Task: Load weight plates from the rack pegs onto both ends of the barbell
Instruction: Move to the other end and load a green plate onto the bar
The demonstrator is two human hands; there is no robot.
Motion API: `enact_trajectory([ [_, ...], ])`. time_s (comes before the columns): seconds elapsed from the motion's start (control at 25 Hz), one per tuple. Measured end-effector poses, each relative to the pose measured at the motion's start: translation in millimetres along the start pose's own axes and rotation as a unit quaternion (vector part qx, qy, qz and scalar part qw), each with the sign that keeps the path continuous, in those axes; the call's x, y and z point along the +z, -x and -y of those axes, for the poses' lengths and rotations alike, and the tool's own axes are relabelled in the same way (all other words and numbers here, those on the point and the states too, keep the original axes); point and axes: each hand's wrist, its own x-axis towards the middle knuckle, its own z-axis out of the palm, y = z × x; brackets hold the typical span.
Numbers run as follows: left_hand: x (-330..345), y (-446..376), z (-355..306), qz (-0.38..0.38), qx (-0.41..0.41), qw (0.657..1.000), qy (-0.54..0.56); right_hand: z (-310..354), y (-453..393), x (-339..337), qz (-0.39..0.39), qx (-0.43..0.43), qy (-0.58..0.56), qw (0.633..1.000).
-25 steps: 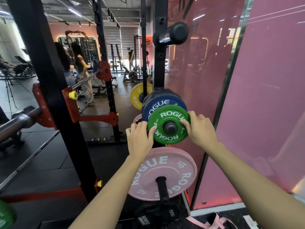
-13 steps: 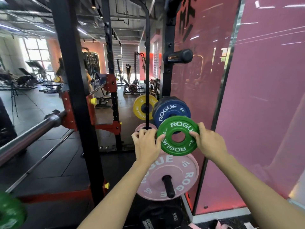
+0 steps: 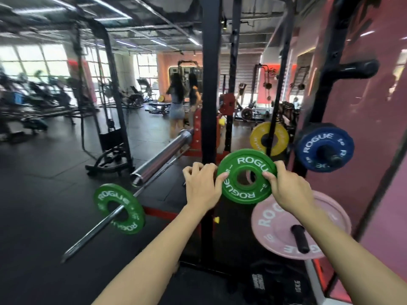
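Note:
A small green Rogue plate [image 3: 244,164] hangs in the air in front of the rack upright, off its peg. My left hand [image 3: 201,187] grips its left rim and my right hand [image 3: 286,188] grips its right rim. The barbell sleeve [image 3: 163,154] points toward me just left of the plate, its open end near my left hand. Another green plate [image 3: 119,208] sits on a thinner bar lower left. On the rack pegs at right remain a blue plate [image 3: 312,148], a pink plate [image 3: 275,230] and a yellow plate [image 3: 257,135] behind.
A black rack upright [image 3: 210,84] stands right behind my hands. The pink mirrored wall [image 3: 363,106] closes off the right side. An empty black peg [image 3: 350,70] juts out above the blue plate. Two people [image 3: 176,100] stand far back among gym machines. Dark rubber floor lies to the left.
The green plate came off its peg in front of the blue plate and moved left with both hands. My view turned left, bringing the barbell sleeve and the other green plate into sight.

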Motion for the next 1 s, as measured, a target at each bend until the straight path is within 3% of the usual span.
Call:
enact_trajectory([
  [0.24, -78, 11, 114, -0.040, -0.061, 0.996, -0.047, 129, -32, 50, 0.021, -0.081, -0.057, 0.995],
  [0.48, -129, 26, 211, -0.038, -0.102, 0.990, -0.088, 235, -40, 95, 0.054, -0.108, -0.097, 0.988],
  [0.68, -143, 39, 245, -0.016, -0.116, 0.987, -0.109, 270, -34, 113, 0.080, -0.114, -0.104, 0.985],
  [1.0, -126, 31, 259, 0.006, -0.127, 0.989, -0.078, 276, -29, 108, 0.018, -0.108, -0.056, 0.992],
])
